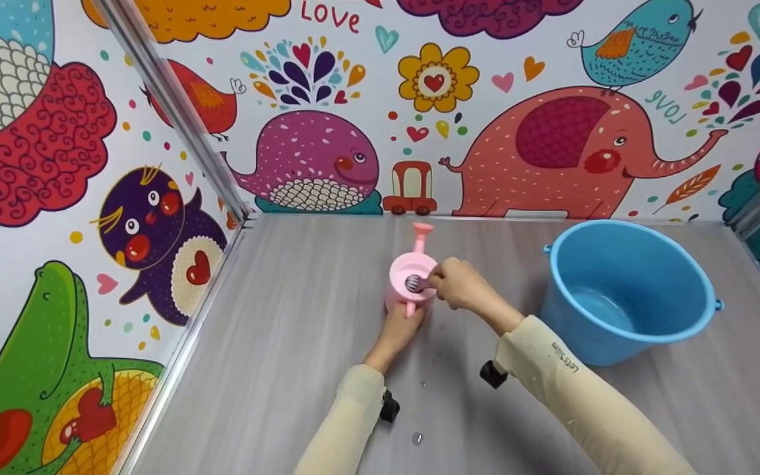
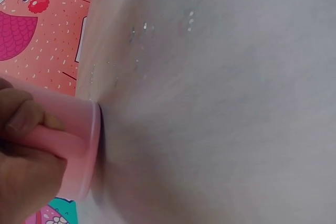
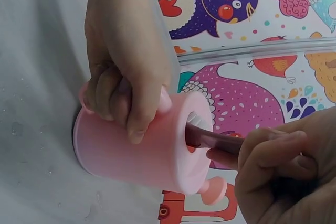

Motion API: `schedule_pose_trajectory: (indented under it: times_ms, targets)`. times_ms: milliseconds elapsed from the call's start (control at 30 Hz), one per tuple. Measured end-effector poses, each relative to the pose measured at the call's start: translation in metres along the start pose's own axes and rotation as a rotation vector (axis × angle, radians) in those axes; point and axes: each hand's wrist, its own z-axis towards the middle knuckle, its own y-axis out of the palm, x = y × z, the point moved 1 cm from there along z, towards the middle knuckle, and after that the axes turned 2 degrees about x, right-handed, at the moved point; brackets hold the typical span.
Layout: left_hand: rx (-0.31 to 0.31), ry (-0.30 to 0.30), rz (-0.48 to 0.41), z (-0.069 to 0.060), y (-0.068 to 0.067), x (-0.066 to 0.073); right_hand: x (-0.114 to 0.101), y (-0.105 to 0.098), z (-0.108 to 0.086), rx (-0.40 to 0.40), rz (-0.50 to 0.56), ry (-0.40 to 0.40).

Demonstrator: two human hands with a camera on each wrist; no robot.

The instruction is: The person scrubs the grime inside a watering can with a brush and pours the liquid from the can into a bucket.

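Note:
A pink watering can (image 1: 398, 290) stands upright on the grey table, its spout and rose pointing to the back wall. My left hand (image 1: 401, 335) grips the can's handle on the near side; in the left wrist view its fingers (image 2: 23, 116) curl round that handle. My right hand (image 1: 462, 287) pinches the mauve handle of a brush (image 3: 223, 141) at the can's right. The brush's pale bristles reach into the can's top opening, and how deep they go is partly hidden by the rim.
To the right stands a large blue bucket (image 1: 568, 326) with side lugs. Water drops (image 1: 417, 437) dot the grey table (image 1: 274, 343) in front of the can. Printed cartoon wall panels (image 1: 518, 165) bound the back and left sides, with metal strips at their corners.

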Motion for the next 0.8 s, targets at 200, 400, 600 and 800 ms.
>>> schedule_pose_trajectory:
  times_ms: [200,400,600,800]
  targets:
    - [0.017,-0.004,0.025,-0.0001,0.0011,-0.0031,0.0031,0.0024,-0.0039,0.02,0.004,-0.03]
    - [0.019,0.017,0.018,-0.001,0.0014,-0.0012,0.0015,0.0034,-0.0056,0.074,-0.135,-0.135]
    - [0.015,0.02,0.008,-0.0021,0.0013,-0.0017,-0.0014,-0.0012,-0.0018,0.071,-0.243,-0.22]
    - [-0.005,0.032,-0.026,-0.0019,0.0012,-0.0035,-0.0061,-0.0063,0.0002,0.012,-0.358,-0.275]
